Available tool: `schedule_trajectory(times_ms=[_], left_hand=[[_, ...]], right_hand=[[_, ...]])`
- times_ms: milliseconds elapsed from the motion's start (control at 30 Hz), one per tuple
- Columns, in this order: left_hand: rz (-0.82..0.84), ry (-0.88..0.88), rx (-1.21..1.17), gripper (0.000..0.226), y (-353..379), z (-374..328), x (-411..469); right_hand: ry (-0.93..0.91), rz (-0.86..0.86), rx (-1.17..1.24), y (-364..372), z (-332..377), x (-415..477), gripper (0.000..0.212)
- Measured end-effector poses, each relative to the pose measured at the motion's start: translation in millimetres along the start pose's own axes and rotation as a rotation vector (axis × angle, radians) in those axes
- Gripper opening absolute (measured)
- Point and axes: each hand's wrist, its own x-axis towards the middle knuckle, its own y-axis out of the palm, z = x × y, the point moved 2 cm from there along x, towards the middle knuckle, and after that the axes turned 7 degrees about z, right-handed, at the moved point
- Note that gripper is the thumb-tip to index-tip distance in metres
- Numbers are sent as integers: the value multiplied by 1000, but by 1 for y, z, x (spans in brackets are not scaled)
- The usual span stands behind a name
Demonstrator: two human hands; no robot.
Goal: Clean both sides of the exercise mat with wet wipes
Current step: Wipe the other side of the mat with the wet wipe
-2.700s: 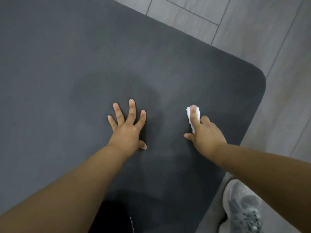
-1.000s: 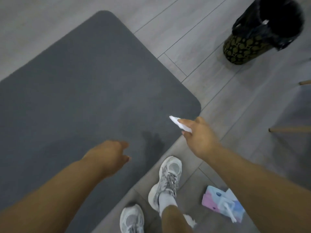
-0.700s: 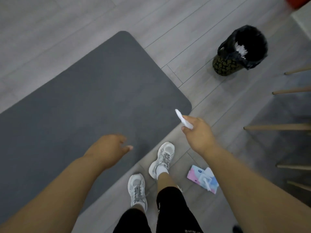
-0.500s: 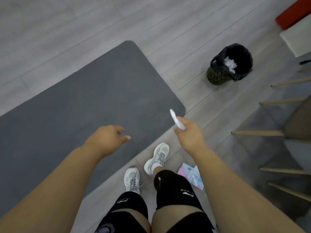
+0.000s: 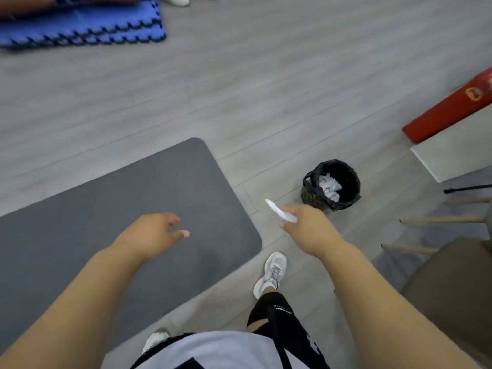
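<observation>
While my right hand pinches a white wipe above the floor, between the grey exercise mat on my left and the black-lined bin of crumpled wipes, my left hand hangs loose and empty over the mat. Blue foam tiles lie far ahead; the label on the red box is too blurred to read.

The grey plank floor carried a flat dark grey exercise mat, a small black-lined bin near its corner, and blue interlocking foam tiles well apart.
</observation>
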Motion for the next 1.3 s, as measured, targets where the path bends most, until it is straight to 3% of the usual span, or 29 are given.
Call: schedule_trajectory(times_ms=[100, 367, 667, 967, 1200, 1300], left_hand=[[-44, -46, -81, 52, 0, -53, 18], [-124, -104, -238, 50, -21, -154, 49], [-184, -274, -383, 52, -88, -185, 112], [-262, -187, -375, 50, -259, -265, 247], [-369, -273, -545, 49, -338, -276, 278], [-389, -343, -642, 50, -358, -277, 299]], right_hand=[[-80, 50, -114, -64, -23, 30, 19], [-180, 60, -281, -215, -25, 96, 39], [-374, 133, -325, -292, 58, 205, 31], [-451, 170, -263, -418, 160, 352, 22], [-459, 235, -120, -483, 231, 438, 22], [-518, 300, -166, -494, 275, 480, 24]])
